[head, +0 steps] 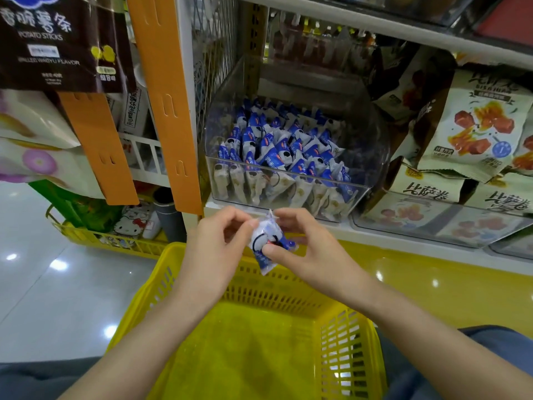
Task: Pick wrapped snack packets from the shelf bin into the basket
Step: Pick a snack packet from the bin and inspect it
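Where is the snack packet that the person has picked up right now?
In the head view the snack packet sits mid-frame, pinched between the left hand and right hand, above the far rim of the yellow basket and below the clear shelf bin.

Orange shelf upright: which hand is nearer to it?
Left. The left hand sits just below-right of the lower end of the orange shelf upright; the right hand is farther right, past the snack packet both hands pinch.
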{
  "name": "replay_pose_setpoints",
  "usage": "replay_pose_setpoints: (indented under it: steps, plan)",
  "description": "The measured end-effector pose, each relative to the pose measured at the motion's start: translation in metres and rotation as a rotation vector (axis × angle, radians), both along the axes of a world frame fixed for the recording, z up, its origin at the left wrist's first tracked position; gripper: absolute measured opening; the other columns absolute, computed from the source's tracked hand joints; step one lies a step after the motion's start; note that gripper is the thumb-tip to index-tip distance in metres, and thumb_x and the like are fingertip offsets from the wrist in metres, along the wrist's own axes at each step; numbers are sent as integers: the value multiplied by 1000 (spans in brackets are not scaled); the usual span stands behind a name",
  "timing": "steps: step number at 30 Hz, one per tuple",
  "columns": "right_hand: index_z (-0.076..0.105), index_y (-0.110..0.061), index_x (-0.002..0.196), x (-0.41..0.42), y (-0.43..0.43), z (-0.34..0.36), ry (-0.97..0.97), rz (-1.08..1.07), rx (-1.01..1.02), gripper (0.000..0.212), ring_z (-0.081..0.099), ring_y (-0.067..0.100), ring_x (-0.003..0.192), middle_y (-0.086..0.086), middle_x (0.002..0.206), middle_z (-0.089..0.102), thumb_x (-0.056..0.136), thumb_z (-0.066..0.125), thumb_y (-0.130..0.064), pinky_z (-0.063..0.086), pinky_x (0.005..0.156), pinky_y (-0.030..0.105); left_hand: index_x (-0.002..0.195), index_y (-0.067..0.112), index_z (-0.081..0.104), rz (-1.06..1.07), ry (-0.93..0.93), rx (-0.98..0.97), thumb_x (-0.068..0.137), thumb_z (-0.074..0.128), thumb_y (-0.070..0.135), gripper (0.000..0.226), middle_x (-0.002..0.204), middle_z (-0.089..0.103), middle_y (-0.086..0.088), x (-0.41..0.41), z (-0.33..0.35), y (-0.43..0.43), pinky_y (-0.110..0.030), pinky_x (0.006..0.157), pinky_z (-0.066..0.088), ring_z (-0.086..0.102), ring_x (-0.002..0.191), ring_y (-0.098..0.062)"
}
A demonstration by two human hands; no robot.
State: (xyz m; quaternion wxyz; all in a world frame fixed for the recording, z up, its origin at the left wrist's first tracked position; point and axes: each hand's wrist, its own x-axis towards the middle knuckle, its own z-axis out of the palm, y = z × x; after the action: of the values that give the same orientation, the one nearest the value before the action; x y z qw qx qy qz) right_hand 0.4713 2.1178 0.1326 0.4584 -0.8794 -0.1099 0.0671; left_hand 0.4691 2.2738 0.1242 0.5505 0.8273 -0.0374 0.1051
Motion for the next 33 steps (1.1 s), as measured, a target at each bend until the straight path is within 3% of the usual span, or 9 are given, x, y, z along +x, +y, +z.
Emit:
replay_pose_setpoints:
  steps: [4, 7, 9, 12, 17, 23, 25, 28, 33]
  plan:
    - [60, -18, 103, 1, 3, 0, 26, -27, 106, 27, 62, 8, 85, -8, 92, 65, 79, 71, -21, 51, 81, 24, 71, 27, 59, -10, 1, -30, 87, 60, 15, 21, 68, 63, 13, -1, -3, -4, -6, 61, 43, 59, 66, 7]
    - [58, -12, 101, 3, 1, -1, 130, -83, 240, 23, 64, 20, 84, 5, 97, 66, 81, 69, -18, 52, 81, 32, 80, 22, 63, -65, 129, -257, 87, 60, 15, 11, 74, 68, 8, 0, -2, -7, -14, 63, 52, 64, 68, 2]
    - [57, -14, 99, 4, 0, -2, 168, -91, 303, 17, 64, 28, 87, 12, 99, 65, 84, 64, -18, 53, 83, 39, 82, 18, 63, -94, 149, -304, 87, 60, 13, 8, 75, 69, 7, -1, -2, -7, -16, 62, 53, 66, 68, 0]
    - [57, -21, 88, 3, 2, -3, 106, -81, 315, 3, 62, 16, 80, 9, 89, 65, 89, 57, -24, 54, 78, 37, 81, 16, 63, -109, 128, -240, 88, 59, 16, 8, 77, 69, 0, -2, -2, -7, -20, 63, 54, 67, 71, -5]
    - [60, -16, 74, 5, -2, 1, 84, -59, 308, 19, 59, 10, 70, 5, 74, 63, 92, 54, -21, 54, 67, 29, 79, 15, 62, -140, 100, -125, 87, 61, 18, 8, 75, 68, -4, -4, -3, -6, -35, 67, 52, 65, 76, -18]
    - [64, -23, 70, 4, -6, 3, 17, -33, 233, 17, 60, 3, 62, -3, 65, 66, 86, 63, -19, 47, 51, 15, 70, 15, 60, -171, 124, -166, 88, 59, 18, 18, 65, 60, -7, -4, -1, -7, -42, 63, 47, 53, 62, -17]
    - [65, -27, 70, 3, -7, 5, -25, 5, 195, 14, 60, 0, 62, -5, 66, 67, 83, 67, -21, 45, 51, 12, 65, 17, 57, -168, 141, -186, 88, 58, 19, 23, 60, 53, -4, -3, -2, -7, -35, 57, 39, 45, 59, -13]
    - [65, -31, 75, 1, -9, 8, -242, 55, -50, 7, 59, -1, 69, -14, 66, 63, 81, 68, -30, 44, 58, 11, 62, 20, 55, -168, 172, -200, 88, 57, 20, 26, 55, 48, 5, -4, -2, -9, -28, 56, 33, 41, 56, -9]
    - [65, -27, 83, -2, -10, 8, -499, -78, -281, 9, 57, 2, 71, -15, 74, 62, 85, 63, -36, 49, 57, 22, 84, 17, 60, -108, 122, -125, 89, 57, 21, 8, 79, 63, 3, -3, -4, -9, -33, 71, 51, 60, 75, -14]
